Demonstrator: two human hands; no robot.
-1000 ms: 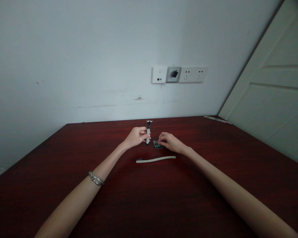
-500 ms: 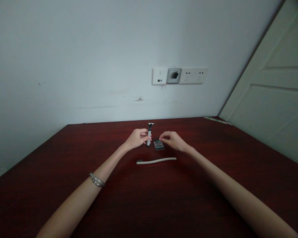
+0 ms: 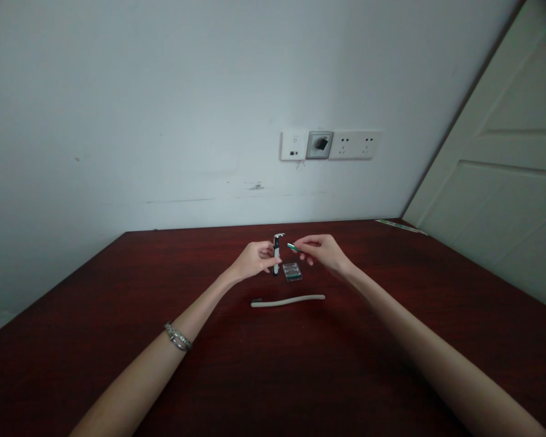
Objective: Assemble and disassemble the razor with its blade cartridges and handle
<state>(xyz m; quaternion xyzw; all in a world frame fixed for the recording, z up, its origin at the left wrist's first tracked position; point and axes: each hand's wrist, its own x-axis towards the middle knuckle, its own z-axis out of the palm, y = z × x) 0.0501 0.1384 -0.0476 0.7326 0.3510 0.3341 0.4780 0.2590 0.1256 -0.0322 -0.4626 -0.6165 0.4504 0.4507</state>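
Observation:
My left hand (image 3: 255,260) is closed round the grey-and-black handle of a razor (image 3: 276,255). The razor stands upright, its silver head (image 3: 279,235) at the top. Between the thumb and fingers of my right hand (image 3: 321,250) is a small green-and-silver razor cartridge (image 3: 293,247), a short gap to the right of the razor. Below the two hands, a clear plastic case (image 3: 292,272) lies on the table with a green strip inside. Nearer to me rests a pale toothbrush (image 3: 289,301), bristle end to the left; neither hand touches it.
The dark red wooden table (image 3: 236,376) meets a white wall at the back. Wall sockets (image 3: 352,145) with a black plug (image 3: 321,144) sit above it. A pale panelled door (image 3: 505,176) stands at the right, near a flat printed strip (image 3: 400,227).
My right hand has lifted the razor cartridge up from the clear case, which stays on the table. The razor in my left hand has turned, so its head shows more from the side.

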